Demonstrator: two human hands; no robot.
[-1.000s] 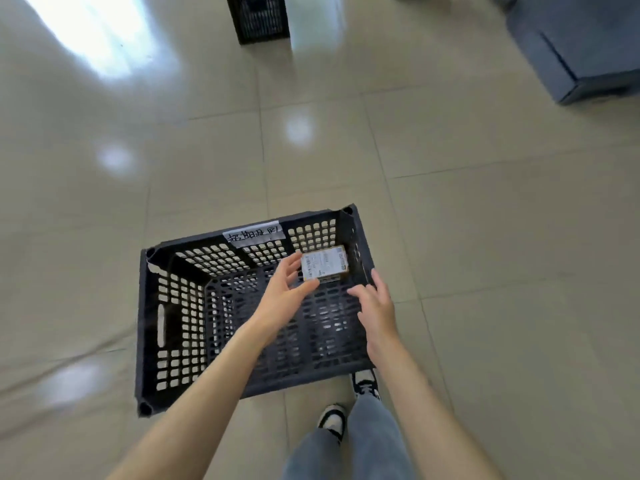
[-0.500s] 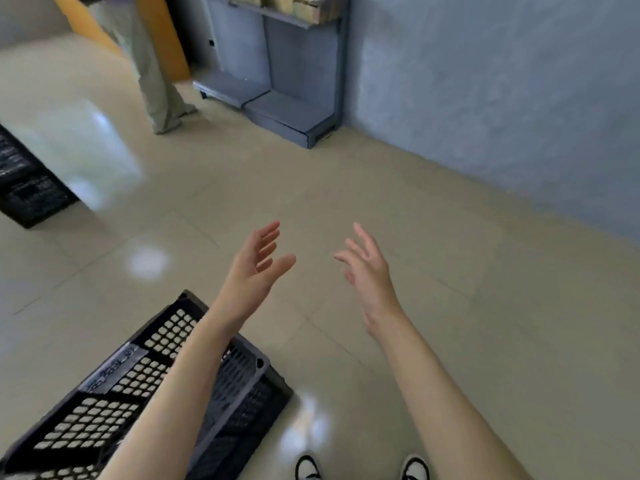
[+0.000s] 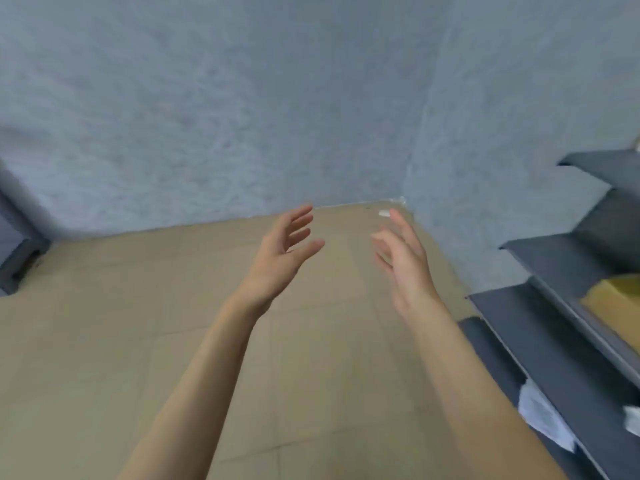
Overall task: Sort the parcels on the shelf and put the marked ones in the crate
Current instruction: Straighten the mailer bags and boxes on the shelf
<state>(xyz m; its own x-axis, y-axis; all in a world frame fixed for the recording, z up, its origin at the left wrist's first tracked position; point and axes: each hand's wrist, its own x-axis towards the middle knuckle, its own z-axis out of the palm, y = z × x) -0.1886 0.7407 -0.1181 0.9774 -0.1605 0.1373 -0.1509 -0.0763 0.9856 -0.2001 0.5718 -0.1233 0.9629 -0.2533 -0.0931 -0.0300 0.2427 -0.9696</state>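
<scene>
Grey metal shelf (image 3: 568, 344) is seen at the right edge, both hands raised empty beside it.

Left hand (image 3: 282, 259) and right hand (image 3: 403, 259) are held up left of the shelf over the tan tiled floor (image 3: 104, 341), fingers loosely spread, nothing gripped. A yellow-brown parcel (image 3: 613, 299) and blurry white parcels (image 3: 543, 419) are spotted on the shelf tiers; no crate is caught in view.

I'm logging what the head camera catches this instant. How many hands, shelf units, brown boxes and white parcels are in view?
Hands: 2 (left hand, right hand, both empty)
Shelf units: 1 (grey shelf)
Brown boxes: 1 (brown box)
White parcels: 2 (white parcel, second parcel)
Total: 6
</scene>
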